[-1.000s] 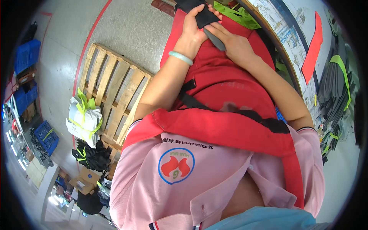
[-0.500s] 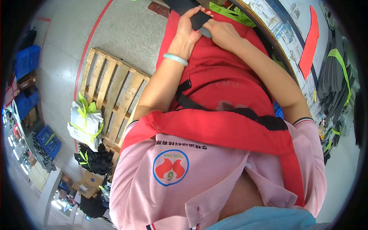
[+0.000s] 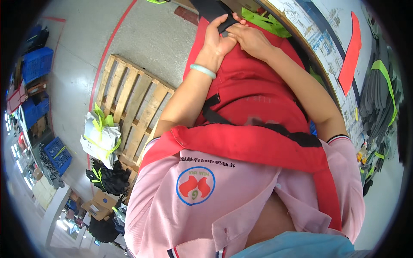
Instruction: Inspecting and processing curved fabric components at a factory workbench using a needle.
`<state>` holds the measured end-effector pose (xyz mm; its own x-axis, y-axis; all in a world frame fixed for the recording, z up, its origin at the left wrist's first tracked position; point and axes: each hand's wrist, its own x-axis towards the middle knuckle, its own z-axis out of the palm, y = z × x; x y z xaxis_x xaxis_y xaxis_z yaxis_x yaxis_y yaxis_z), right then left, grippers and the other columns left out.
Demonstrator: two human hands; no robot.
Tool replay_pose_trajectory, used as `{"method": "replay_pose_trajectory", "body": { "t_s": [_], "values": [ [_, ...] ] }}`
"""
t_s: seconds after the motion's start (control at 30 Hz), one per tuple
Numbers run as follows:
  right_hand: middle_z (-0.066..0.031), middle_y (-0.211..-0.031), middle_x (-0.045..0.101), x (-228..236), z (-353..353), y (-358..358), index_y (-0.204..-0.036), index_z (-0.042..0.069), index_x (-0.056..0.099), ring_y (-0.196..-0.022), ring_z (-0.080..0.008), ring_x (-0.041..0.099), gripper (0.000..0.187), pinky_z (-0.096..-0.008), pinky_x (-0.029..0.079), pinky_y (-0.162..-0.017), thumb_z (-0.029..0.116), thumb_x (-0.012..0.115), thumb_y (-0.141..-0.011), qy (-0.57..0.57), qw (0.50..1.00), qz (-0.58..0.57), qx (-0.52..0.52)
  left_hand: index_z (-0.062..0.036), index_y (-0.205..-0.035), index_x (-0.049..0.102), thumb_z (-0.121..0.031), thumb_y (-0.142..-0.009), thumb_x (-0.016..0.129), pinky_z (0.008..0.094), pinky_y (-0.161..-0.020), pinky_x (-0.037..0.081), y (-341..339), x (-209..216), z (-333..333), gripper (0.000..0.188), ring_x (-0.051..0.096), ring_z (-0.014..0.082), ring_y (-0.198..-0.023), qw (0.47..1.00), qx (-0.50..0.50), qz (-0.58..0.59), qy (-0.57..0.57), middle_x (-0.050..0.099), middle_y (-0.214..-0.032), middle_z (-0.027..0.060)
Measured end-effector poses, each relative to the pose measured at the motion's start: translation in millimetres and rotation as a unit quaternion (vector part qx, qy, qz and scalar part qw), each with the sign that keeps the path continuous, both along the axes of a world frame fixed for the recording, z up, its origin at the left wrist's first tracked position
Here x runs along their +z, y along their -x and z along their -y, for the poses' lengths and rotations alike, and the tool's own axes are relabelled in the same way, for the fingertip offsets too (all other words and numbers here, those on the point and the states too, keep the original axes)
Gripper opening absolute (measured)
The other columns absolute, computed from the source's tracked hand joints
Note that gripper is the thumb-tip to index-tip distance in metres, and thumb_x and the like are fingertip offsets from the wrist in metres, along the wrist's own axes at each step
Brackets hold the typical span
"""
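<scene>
At the far middle, over the red apron (image 3: 254,81), both hands meet at a flat black strip of material (image 3: 211,9). My left hand (image 3: 217,42) wears a pale bangle (image 3: 203,71) at the wrist. Its thumb lies on top of the strip and its fingertips show at the far side, so the hand is closed round it. My right hand (image 3: 254,42) touches the left palm, with its fingers bent together at the near end of the strip. What those fingers pinch is mostly hidden.
On the right stands a table (image 3: 316,43) with a red strip (image 3: 350,56) and bundled dark grey pieces (image 3: 376,88). Bright green ties (image 3: 266,22) lie beyond my hands. To the left are a wooden pallet (image 3: 129,92), a white tied bundle (image 3: 101,137) and blue crates (image 3: 36,66).
Both hands have shifted slightly right and nearer in the picture. My right fingers have closed in against the left palm; the grey end that stuck out below them is now hidden.
</scene>
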<state>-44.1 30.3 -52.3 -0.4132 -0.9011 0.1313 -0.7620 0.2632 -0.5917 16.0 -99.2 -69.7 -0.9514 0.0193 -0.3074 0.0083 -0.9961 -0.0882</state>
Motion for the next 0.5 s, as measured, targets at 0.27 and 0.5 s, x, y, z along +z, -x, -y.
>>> {"method": "replay_pose_trajectory", "body": {
  "t_s": [0.27,0.5],
  "values": [
    [-0.0079,-0.124,0.059,43.0,-12.7,-24.3,-0.119,0.016,0.062,-0.107,-0.0266,0.061,0.029,-0.035,0.052,-0.083,0.014,0.056,-0.091,-0.004,0.999,-0.019,0.048,0.0056,-0.115,0.049,-0.009,-0.092,0.05,0.0475,-0.097,0.046,-24.2,8.0,13.8,0.027,0.055,0.0361,-0.112,0.979,0.064,0.03,0.189,0.057,-0.12,0.0196],
    [-0.0088,-0.112,0.065,115.0,0.9,-20.0,-0.131,0.003,0.052,-0.1,-0.0161,0.061,0.044,-0.0309,0.046,-0.092,0.019,0.061,-0.091,0.109,0.942,0.302,-0.102,0.0031,-0.122,0.049,-0.004,-0.089,0.055,0.0457,-0.087,0.053,-91.5,78.9,29.1,0.034,0.061,0.0324,-0.106,0.967,0.002,-0.003,0.254,0.059,-0.117,0.0207]
  ]
}}
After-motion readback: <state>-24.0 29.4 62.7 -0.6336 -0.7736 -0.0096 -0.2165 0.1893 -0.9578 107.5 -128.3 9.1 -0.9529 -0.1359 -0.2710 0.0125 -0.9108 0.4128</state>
